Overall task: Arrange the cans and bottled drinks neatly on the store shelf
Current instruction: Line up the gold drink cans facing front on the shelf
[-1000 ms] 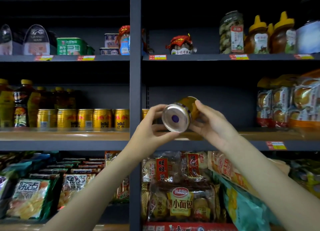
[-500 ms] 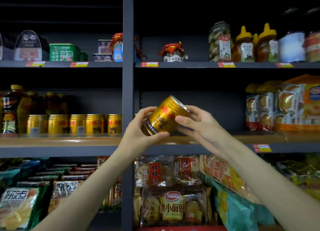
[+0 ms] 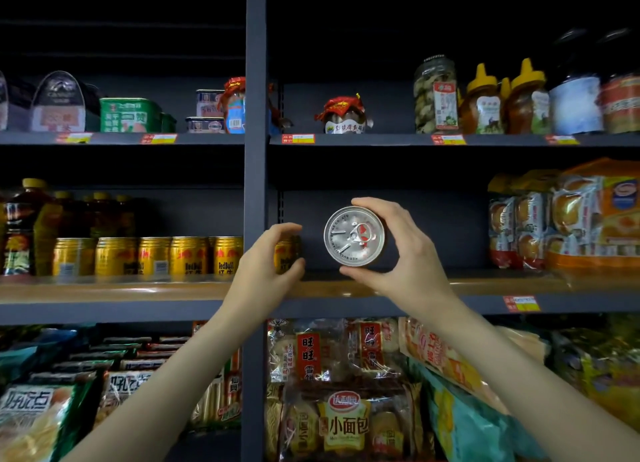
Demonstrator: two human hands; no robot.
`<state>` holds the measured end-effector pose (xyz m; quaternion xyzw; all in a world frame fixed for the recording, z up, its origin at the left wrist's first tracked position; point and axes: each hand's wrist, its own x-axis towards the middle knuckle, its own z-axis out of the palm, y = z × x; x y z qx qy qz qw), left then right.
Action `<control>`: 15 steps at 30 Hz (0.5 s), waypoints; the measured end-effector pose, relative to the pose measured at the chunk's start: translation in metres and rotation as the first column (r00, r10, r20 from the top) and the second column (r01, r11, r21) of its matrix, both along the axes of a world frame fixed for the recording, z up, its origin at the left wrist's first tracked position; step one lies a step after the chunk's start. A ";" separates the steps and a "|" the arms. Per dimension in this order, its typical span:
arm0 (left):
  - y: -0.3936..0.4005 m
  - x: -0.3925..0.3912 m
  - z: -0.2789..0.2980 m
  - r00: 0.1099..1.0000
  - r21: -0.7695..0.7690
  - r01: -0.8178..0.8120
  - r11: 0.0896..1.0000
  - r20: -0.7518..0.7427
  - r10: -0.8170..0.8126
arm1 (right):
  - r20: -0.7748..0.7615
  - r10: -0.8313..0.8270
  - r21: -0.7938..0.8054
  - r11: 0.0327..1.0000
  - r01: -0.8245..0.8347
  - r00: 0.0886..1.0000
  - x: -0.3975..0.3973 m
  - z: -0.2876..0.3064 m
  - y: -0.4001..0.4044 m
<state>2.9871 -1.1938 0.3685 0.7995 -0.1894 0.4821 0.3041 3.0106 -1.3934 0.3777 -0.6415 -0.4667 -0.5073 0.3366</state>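
A gold metal drink can (image 3: pixel 354 236), silver lid towards the camera, was gripped by the right hand (image 3: pixel 405 253); a second gold can (image 3: pixel 285 255) on the wooden shelf (image 3: pixel 138 290) was clasped by the left hand (image 3: pixel 266 271).

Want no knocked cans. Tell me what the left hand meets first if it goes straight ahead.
Most likely the gold can standing just right of the upright; the left hand curls around it already, though actual contact is unclear.

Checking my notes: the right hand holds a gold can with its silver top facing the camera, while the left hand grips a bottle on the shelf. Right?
Not quite. The head view shows the left hand gripping another gold can, not a bottle.
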 end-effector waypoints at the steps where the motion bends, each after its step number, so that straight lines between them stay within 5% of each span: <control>1: 0.000 0.000 0.000 1.000 -0.004 -0.008 1.000 0.006 0.008 | 0.012 0.004 -0.006 1.000 -0.004 1.000 0.000 0.000 0.000; 3: -0.002 0.000 0.000 0.999 0.000 -0.035 0.999 0.041 0.035 | -0.021 0.025 -0.005 1.000 -0.025 0.999 -0.002 0.002 -0.001; 5: -0.003 0.000 0.002 0.991 0.020 -0.083 0.996 0.108 0.080 | -0.265 0.218 0.163 0.970 -0.179 0.939 -0.006 0.007 0.000; 7: -0.003 0.002 0.006 0.972 0.043 -0.149 0.988 0.188 0.138 | -0.543 0.589 0.523 0.795 -0.308 0.599 -0.005 0.016 0.001; 8: -0.002 0.004 0.009 0.960 0.054 -0.185 0.981 0.222 0.169 | -0.582 0.715 0.660 0.694 -0.288 0.387 0.000 0.019 0.000; 10: 0.002 0.010 0.014 0.933 0.075 -0.266 0.961 0.270 0.237 | -0.555 0.820 0.790 0.572 -0.219 0.140 0.010 0.024 -0.003; 13: 0.010 0.031 0.026 0.862 0.149 -0.457 0.877 0.318 0.395 | -0.528 0.847 0.817 0.528 -0.231 0.068 0.025 0.027 -0.001; 15: 0.016 0.048 0.032 0.808 0.196 -0.560 0.805 0.347 0.477 | -0.617 0.757 0.728 0.653 -0.209 0.216 0.039 0.031 -0.001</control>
